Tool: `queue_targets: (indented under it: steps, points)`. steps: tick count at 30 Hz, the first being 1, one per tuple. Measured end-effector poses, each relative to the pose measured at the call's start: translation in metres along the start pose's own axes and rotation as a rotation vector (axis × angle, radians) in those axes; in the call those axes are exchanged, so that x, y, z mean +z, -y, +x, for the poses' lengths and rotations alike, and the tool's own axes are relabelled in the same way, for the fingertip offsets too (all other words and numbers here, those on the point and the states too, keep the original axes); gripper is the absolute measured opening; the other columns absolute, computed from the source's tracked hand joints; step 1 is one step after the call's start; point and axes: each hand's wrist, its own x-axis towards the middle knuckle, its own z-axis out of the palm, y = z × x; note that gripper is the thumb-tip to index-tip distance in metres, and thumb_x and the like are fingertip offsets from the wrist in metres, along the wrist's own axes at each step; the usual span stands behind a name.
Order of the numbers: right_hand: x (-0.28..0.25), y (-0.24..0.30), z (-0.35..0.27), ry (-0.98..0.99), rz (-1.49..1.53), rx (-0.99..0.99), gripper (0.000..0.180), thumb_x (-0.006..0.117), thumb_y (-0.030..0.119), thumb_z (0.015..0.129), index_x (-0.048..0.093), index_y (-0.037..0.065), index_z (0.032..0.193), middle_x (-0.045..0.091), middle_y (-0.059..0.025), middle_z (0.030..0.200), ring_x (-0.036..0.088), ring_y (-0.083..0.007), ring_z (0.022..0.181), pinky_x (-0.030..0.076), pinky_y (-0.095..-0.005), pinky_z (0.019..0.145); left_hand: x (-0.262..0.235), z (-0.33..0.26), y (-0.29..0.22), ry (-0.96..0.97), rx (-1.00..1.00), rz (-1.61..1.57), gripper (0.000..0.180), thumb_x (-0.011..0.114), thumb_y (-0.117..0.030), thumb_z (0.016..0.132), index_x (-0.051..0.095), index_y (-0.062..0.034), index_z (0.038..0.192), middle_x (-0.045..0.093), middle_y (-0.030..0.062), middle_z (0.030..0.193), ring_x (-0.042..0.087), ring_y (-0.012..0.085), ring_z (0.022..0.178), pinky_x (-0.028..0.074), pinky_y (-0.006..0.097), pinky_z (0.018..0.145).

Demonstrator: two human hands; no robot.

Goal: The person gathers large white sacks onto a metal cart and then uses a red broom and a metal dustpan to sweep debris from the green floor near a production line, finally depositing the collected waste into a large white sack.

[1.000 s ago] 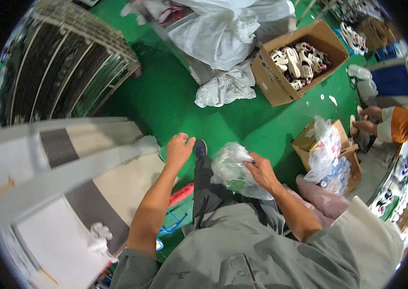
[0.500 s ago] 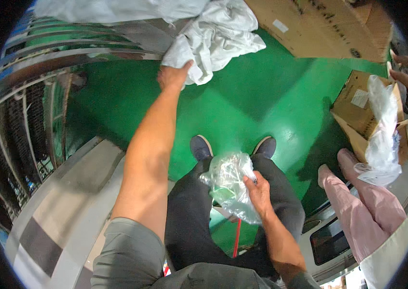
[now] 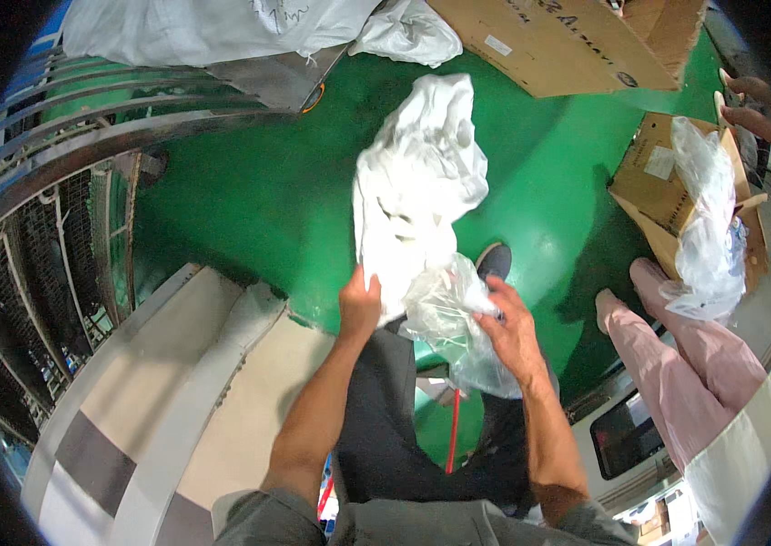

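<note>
My left hand [image 3: 360,305] is closed on the edge of a large white woven sack [image 3: 422,173], which hangs in loose folds in front of my legs. In my right hand [image 3: 508,326] is a clear plastic bag [image 3: 458,323], pinched near its upper right side. Thin pale and greenish items show through the film, too blurred to name. The bag lies against the sack's lower right part, above my lap. The sack's mouth cannot be made out.
A big cardboard box [image 3: 568,45] stands at the far right. An open carton [image 3: 654,168] with a plastic bag [image 3: 704,218] is beside a person in pink trousers [image 3: 668,364]. Metal racks [image 3: 49,264] line the left. White sacks [image 3: 213,32] lie at the far edge.
My left hand has drawn the white sack from the far side toward me, down to the plastic bag. The right hand has moved slightly up and to the right, keeping the bag.
</note>
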Motion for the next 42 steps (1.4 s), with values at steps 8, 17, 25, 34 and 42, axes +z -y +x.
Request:
queue_targets:
  steps: [8, 17, 25, 34, 42]
  points:
    - [0.021, -0.020, -0.019, 0.441, 0.698, 0.445, 0.045, 0.072, 0.021, 0.082, 0.057, 0.004, 0.121, 0.066, -0.0059, 0.103, 0.061, -0.0140, 0.094, 0.048, -0.0286, 0.085, -0.075, -0.103, -0.083, 0.286, -0.631, -1.024, 0.031, 0.059, -0.019, 0.091, 0.058, 0.0011, 0.114, 0.064, 0.0053, 0.102, 0.060, 0.0124, 0.090, 0.049, 0.028, 0.079]
    - [-0.122, -0.013, -0.128, -0.131, 0.819, 0.294, 0.043, 0.068, 0.014, 0.080, 0.056, -0.001, 0.119, 0.065, -0.0100, 0.099, 0.064, -0.0154, 0.081, 0.053, -0.0279, 0.074, -0.159, -0.145, -0.020, -0.203, -0.717, -1.119, 0.039, 0.052, -0.011, 0.092, 0.045, 0.0033, 0.128, 0.057, 0.0169, 0.120, 0.057, 0.0275, 0.109, 0.047, 0.039, 0.093]
    - [-0.064, 0.012, -0.069, 0.226, 0.486, 0.465, 0.064, 0.074, 0.025, 0.078, 0.047, 0.000, 0.130, 0.062, -0.0102, 0.110, 0.061, -0.0168, 0.092, 0.048, -0.0301, 0.082, -0.162, -0.161, -0.094, 0.162, -0.831, -1.274, 0.040, 0.055, -0.003, 0.083, 0.051, 0.0040, 0.123, 0.062, 0.0147, 0.113, 0.061, 0.0265, 0.102, 0.048, 0.040, 0.092]
    - [0.072, 0.051, -0.039, 0.885, 0.441, 0.365, 0.075, 0.072, 0.025, 0.078, 0.036, 0.001, 0.139, 0.060, -0.0116, 0.122, 0.052, -0.0209, 0.115, 0.034, -0.0307, 0.102, -0.194, -0.213, -0.088, 0.895, -0.836, -0.679, 0.050, 0.069, -0.011, 0.072, 0.058, 0.0059, 0.117, 0.065, 0.0101, 0.105, 0.060, 0.0155, 0.095, 0.047, 0.027, 0.082]
    - [-0.025, 0.094, -0.085, 0.851, -0.113, -0.048, 0.040, 0.072, 0.018, 0.069, 0.060, -0.002, 0.101, 0.062, -0.0156, 0.082, 0.058, -0.0181, 0.077, 0.045, -0.0339, 0.069, -0.278, -0.107, -0.022, 0.321, -0.506, 0.220, 0.057, 0.060, -0.040, 0.082, 0.055, -0.0030, 0.125, 0.055, 0.0191, 0.126, 0.051, 0.0341, 0.117, 0.038, 0.039, 0.100]
